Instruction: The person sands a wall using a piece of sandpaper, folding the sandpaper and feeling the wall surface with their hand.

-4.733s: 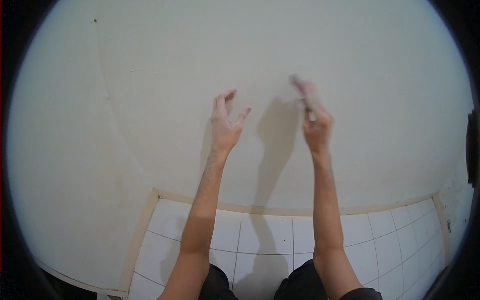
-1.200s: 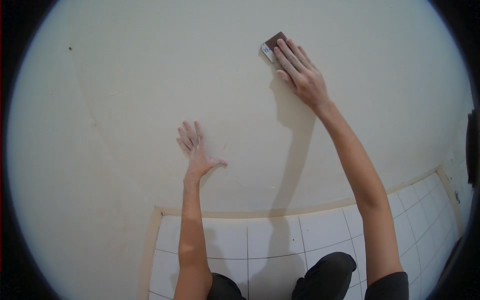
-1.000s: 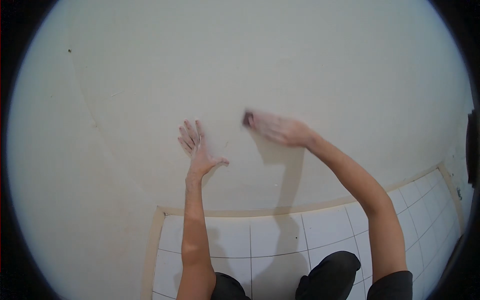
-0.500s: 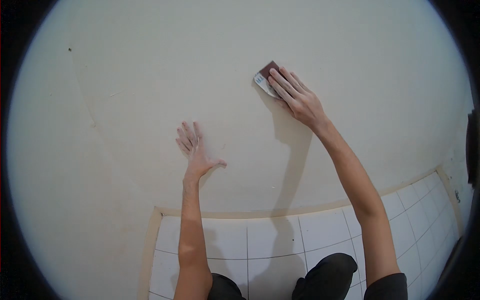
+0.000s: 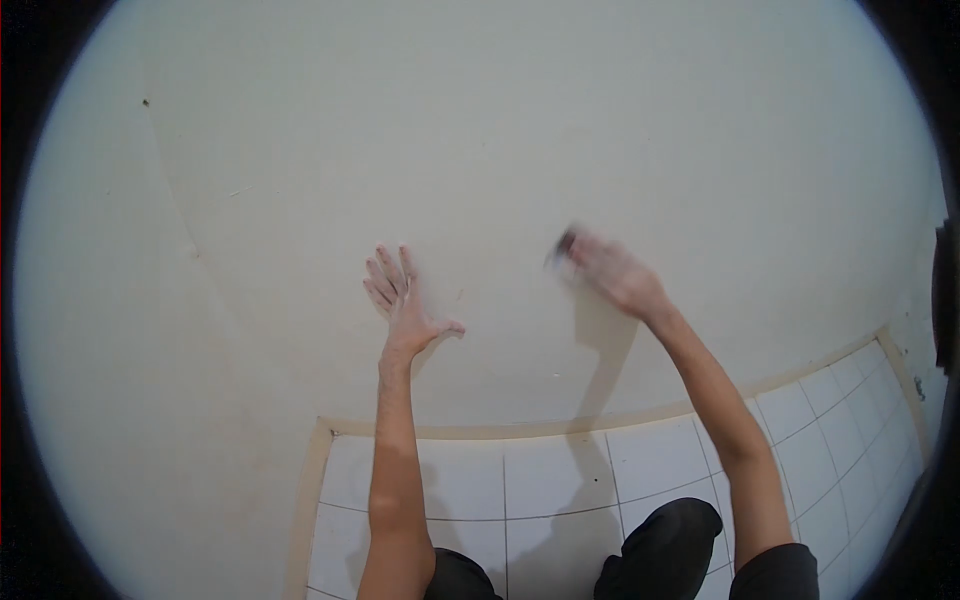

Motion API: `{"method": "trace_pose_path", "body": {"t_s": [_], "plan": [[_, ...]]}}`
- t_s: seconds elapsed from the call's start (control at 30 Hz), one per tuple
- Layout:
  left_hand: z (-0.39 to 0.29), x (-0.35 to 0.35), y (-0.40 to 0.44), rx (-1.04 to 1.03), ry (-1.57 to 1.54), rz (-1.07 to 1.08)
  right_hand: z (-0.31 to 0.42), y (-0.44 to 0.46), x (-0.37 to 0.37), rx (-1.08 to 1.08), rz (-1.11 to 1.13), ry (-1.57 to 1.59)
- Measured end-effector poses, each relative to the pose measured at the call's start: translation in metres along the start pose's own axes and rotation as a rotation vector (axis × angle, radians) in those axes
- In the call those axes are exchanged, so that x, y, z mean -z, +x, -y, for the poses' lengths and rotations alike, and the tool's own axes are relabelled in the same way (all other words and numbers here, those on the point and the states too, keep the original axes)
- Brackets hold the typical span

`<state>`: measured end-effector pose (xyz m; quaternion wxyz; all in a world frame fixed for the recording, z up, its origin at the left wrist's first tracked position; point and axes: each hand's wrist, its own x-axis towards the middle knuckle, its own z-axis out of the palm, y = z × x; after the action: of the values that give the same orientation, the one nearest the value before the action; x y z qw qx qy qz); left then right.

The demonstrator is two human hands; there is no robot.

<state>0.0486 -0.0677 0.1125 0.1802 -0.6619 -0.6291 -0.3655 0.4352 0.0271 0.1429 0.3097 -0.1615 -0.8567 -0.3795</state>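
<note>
A pale wall [image 5: 480, 120] fills most of the head view. My left hand [image 5: 402, 300] lies flat against it with fingers and thumb spread, pale dust on the skin, holding nothing. To the right, my right hand [image 5: 618, 272] is smeared by motion, at the wall with a piece of sandpaper [image 5: 566, 243] under its fingers. Only the sandpaper's dark brown corner and a bit of pale backing show past the fingertips; the hand hides the rest.
White tiles [image 5: 455, 475] with a beige border [image 5: 480, 432] cover the area below the plain wall. My dark-clothed knees [image 5: 668, 545] are at the bottom. A dark object [image 5: 943, 300] stands at the right edge. The wall has a small hole [image 5: 146, 102] at upper left.
My right hand has swept down and slightly right along the wall with the sandpaper. My left hand stays flat in the same spot; the view has shifted slightly.
</note>
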Motion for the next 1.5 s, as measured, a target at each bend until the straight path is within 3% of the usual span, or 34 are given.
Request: {"method": "trace_pose_path", "body": {"t_s": [0.07, 0.13, 0.27, 0.33, 0.43, 0.5, 0.53, 0.6, 0.67, 0.73, 0.83, 0.9, 0.97, 1.0, 1.03, 1.1, 1.17, 1.23, 1.3, 1.37, 1.43, 1.5], "plan": [[-0.001, 0.001, -0.001, -0.003, 0.002, 0.0, -0.017, 0.051, 0.028, -0.487, -0.446, -0.034], [-0.005, 0.004, -0.003, -0.005, -0.022, -0.019, -0.025, 0.101, 0.042, -0.66, -0.595, -0.064], [-0.004, 0.003, -0.003, -0.01, -0.052, -0.041, 0.037, 0.095, -0.022, 0.097, -0.086, -0.051], [-0.003, 0.003, -0.002, -0.011, -0.049, -0.041, 0.064, 0.049, -0.025, 0.496, 0.027, -0.025], [-0.003, 0.003, -0.003, -0.009, -0.049, -0.025, 0.028, -0.001, -0.019, 0.443, 0.121, 0.173], [-0.004, 0.005, -0.004, -0.005, -0.05, -0.022, -0.017, -0.005, -0.009, 0.197, -0.089, -0.236], [-0.006, 0.005, -0.004, -0.001, -0.051, -0.029, -0.044, 0.016, 0.014, -0.087, -0.163, -0.235], [-0.007, 0.005, -0.005, 0.011, -0.03, -0.017, -0.097, 0.097, 0.054, -0.49, -0.703, -0.2], [-0.006, 0.004, -0.003, 0.023, 0.018, 0.013, -0.133, 0.168, 0.098, -0.484, -0.76, -0.383], [-0.005, 0.003, -0.003, 0.005, 0.031, -0.003, -0.12, 0.241, 0.105, -0.508, -0.617, -0.078], [-0.008, 0.002, -0.004, -0.028, -0.019, -0.047, -0.06, 0.261, 0.065, 0.022, -0.458, -0.341], [-0.004, 0.001, -0.004, -0.035, -0.062, -0.072, -0.002, 0.22, 0.017, 0.323, -0.278, -0.092], [-0.004, 0.002, -0.004, -0.031, -0.077, -0.069, 0.052, 0.13, -0.026, 0.471, -0.032, 0.191], [-0.004, 0.003, -0.004, -0.019, -0.072, -0.056, 0.069, 0.072, -0.056, 0.5, 0.117, 0.341], [-0.005, 0.003, -0.004, -0.009, -0.066, -0.043, 0.08, 0.023, -0.055, 0.282, 0.47, 0.79], [-0.007, 0.002, -0.003, -0.003, -0.063, -0.034, 0.069, -0.055, -0.069, 0.441, 0.353, 0.598], [-0.008, 0.002, -0.002, -0.012, -0.058, -0.041, 0.041, -0.069, -0.032, 0.501, 0.265, 0.193], [-0.009, 0.002, -0.003, -0.003, -0.066, -0.037, 0.003, -0.049, -0.004, 0.373, 0.111, 0.026], [-0.011, 0.002, 0.0, -0.009, -0.073, -0.051, -0.037, 0.001, 0.028, 0.029, -0.032, -0.132], [-0.01, 0.002, -0.003, -0.023, -0.075, -0.06, -0.062, 0.083, 0.059, -0.361, -0.416, -0.139], [-0.007, 0.001, -0.002, -0.016, -0.042, -0.043, -0.074, 0.158, 0.08, -0.431, -0.608, -0.07], [-0.002, -0.002, -0.003, -0.018, -0.019, -0.038, -0.065, 0.204, 0.066, -0.317, -0.565, -0.081]]}}
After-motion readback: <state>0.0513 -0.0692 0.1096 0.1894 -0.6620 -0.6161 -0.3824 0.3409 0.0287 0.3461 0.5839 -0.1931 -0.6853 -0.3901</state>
